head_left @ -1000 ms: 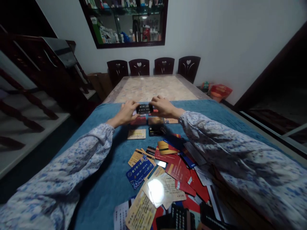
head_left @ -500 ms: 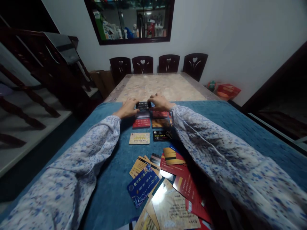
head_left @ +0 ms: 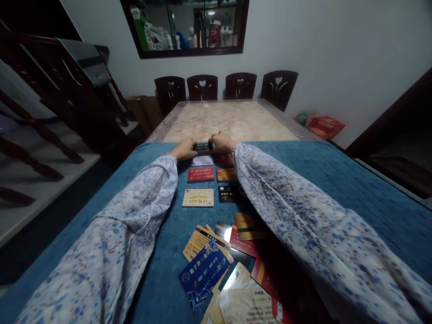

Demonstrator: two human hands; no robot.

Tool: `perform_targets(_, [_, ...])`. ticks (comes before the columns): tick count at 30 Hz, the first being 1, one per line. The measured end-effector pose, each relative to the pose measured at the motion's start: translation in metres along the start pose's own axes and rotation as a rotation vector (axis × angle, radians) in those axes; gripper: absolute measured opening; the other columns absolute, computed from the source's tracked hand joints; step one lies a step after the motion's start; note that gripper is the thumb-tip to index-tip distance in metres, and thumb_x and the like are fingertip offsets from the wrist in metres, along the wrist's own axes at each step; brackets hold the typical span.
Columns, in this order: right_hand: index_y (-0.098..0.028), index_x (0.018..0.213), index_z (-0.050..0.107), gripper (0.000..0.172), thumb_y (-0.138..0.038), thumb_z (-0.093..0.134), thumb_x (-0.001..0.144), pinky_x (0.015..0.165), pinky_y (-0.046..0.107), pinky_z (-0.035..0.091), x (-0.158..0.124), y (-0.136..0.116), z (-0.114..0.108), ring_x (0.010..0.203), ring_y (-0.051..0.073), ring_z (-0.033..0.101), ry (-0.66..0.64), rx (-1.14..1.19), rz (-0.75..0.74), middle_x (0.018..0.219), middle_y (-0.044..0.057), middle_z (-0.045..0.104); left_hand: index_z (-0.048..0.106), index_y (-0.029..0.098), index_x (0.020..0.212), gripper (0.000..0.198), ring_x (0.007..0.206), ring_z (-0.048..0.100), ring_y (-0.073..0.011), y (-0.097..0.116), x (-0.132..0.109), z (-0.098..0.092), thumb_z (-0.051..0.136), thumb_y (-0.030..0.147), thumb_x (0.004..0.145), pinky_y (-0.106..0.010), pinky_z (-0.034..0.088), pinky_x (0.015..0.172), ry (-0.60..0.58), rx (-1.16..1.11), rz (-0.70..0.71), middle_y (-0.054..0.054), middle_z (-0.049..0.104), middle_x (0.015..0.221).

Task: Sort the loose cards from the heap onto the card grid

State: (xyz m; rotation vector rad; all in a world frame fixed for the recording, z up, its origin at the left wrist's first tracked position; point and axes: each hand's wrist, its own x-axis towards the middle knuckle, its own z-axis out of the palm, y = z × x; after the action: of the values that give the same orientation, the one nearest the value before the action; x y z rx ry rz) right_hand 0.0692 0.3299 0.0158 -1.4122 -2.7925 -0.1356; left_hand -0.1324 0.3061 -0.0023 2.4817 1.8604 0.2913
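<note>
At the far end of two columns of cards, a black card (head_left: 203,147) lies between my hands. My left hand (head_left: 185,149) pinches its left edge, and my right hand (head_left: 222,143) has fingers curled at its right edge. Just nearer is a pale lavender card (head_left: 202,160), then a red card (head_left: 200,174) and a beige card (head_left: 198,198). The right column has a partly hidden red card (head_left: 225,160), an orange-brown card (head_left: 226,174) and a black VIP card (head_left: 227,194), partly covered by my right sleeve.
A loose heap of cards lies close to me, with a blue card (head_left: 204,273) and a gold card (head_left: 249,226) on top. A blue cloth (head_left: 148,279) covers the near part of the table (head_left: 222,119). Several dark chairs (head_left: 202,87) stand behind it.
The black card looks flatter and slightly farther away, with both hands still at its edges. My right sleeve has shifted left over the VIP card. The whole view has moved slightly.
</note>
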Motion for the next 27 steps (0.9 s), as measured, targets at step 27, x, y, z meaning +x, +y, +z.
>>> perform_targets(27, [-0.024, 0.120, 0.077, 0.042, -0.037, 0.068, 0.082, 0.088, 0.037, 0.045, 0.010, 0.005, 0.010, 0.118, 0.033, 0.057, -0.020, 0.015, 0.001, 0.127, 0.009, 0.073, 0.074, 0.017, 0.098, 0.034, 0.094, 0.069, -0.0256, -0.009, 0.017, 0.007, 0.063, 0.023, 0.067, -0.032, 0.055, 0.089, -0.094, -0.130, 0.004, -0.006, 0.076, 0.092])
